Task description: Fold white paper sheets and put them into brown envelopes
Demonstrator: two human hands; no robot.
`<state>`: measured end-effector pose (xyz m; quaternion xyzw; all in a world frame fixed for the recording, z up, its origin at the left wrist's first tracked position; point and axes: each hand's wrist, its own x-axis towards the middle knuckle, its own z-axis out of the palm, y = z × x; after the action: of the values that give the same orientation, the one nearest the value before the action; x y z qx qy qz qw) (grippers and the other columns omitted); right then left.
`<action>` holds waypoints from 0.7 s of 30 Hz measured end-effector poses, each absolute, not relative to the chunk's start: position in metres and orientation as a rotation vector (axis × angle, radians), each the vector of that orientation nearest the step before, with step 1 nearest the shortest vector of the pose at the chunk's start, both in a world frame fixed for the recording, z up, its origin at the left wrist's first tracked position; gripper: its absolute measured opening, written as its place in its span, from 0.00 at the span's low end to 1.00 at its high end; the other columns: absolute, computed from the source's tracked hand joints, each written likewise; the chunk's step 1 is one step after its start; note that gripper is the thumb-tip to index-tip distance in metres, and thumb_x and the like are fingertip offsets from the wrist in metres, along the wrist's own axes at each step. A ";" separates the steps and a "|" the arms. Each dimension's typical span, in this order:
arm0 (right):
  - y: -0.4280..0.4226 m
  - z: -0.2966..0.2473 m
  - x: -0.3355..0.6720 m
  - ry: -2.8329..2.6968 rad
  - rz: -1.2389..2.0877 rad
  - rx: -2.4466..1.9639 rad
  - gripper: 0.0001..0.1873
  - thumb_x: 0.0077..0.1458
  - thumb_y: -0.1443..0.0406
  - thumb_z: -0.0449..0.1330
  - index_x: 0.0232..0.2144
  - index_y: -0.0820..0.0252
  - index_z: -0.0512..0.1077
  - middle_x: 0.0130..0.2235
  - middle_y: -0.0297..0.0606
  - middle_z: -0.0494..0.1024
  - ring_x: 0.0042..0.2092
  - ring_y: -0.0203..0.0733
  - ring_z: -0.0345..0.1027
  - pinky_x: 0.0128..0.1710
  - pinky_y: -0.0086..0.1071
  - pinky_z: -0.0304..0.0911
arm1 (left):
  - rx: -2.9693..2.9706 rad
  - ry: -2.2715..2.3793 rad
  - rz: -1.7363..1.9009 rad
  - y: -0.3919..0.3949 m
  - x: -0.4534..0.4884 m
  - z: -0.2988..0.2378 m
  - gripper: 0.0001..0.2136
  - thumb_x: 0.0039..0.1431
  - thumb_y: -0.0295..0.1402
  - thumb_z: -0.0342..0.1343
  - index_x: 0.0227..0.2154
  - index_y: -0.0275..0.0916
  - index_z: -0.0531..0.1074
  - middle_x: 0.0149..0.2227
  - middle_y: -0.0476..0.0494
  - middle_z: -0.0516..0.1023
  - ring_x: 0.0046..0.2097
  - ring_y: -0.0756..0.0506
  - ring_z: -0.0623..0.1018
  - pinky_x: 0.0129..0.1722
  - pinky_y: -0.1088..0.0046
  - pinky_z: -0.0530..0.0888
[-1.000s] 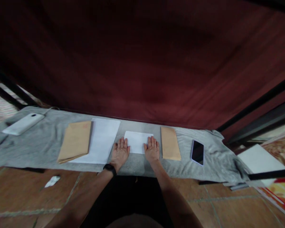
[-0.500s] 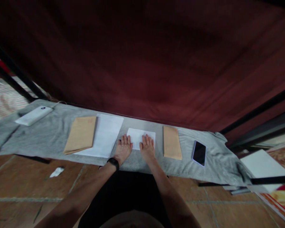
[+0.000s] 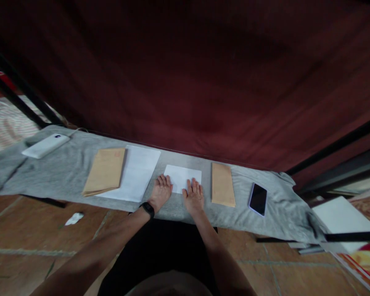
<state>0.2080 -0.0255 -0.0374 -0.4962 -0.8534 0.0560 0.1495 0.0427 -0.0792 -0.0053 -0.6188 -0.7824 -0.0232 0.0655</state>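
Note:
A small white sheet of paper (image 3: 181, 173), seemingly folded, lies flat on the grey cloth in front of me. My left hand (image 3: 161, 190) rests palm down at its lower left corner, fingers extended. Over the sheet's lower right part lies my right hand (image 3: 193, 196), flat with the fingers slightly spread. Neither hand grips anything. To the left, a stack of brown envelopes (image 3: 106, 169) partly covers larger white sheets (image 3: 141, 170). On the right is another brown envelope pile (image 3: 222, 184), narrower than the left one.
A phone with a purple edge (image 3: 258, 199) lies right of the envelopes. At the far left sits a white device (image 3: 46, 146) with a cable. Grey cloth (image 3: 169, 211) covers the narrow table. A dark red curtain (image 3: 185, 102) hangs behind it; crumpled tissue (image 3: 74, 218) lies on the tiled floor.
My right hand has slid slightly toward me and to the right, uncovering more of the small white sheet. The left hand has barely moved.

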 end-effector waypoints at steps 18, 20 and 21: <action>-0.036 -0.043 0.220 -2.326 0.084 -1.449 0.31 0.69 0.57 0.50 0.68 0.66 0.57 0.69 0.51 0.57 0.69 0.53 0.53 0.67 0.49 0.46 | -1.667 -2.533 -0.414 -0.080 0.019 -0.009 0.23 0.66 0.37 0.45 0.61 0.34 0.65 0.57 0.34 0.74 0.56 0.37 0.73 0.55 0.59 0.69; -0.036 -0.043 0.220 -2.311 0.078 -1.441 0.31 0.69 0.57 0.50 0.68 0.66 0.58 0.69 0.51 0.58 0.68 0.54 0.54 0.67 0.49 0.47 | -1.627 -2.624 -0.480 -0.071 0.012 -0.008 0.23 0.64 0.36 0.48 0.59 0.32 0.66 0.51 0.34 0.77 0.52 0.38 0.75 0.54 0.62 0.70; -0.036 -0.043 0.220 -2.305 0.077 -1.443 0.31 0.68 0.57 0.50 0.68 0.66 0.58 0.69 0.51 0.58 0.68 0.53 0.54 0.67 0.49 0.47 | -1.635 -2.639 -0.502 -0.066 0.009 -0.008 0.22 0.63 0.36 0.50 0.57 0.31 0.67 0.48 0.34 0.78 0.50 0.39 0.76 0.52 0.63 0.71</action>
<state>0.2201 -0.0360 -0.0428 -0.5187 -0.8286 0.0277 0.2088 0.0090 -0.0662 -0.0083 -0.5198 -0.8392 -0.1597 -0.0014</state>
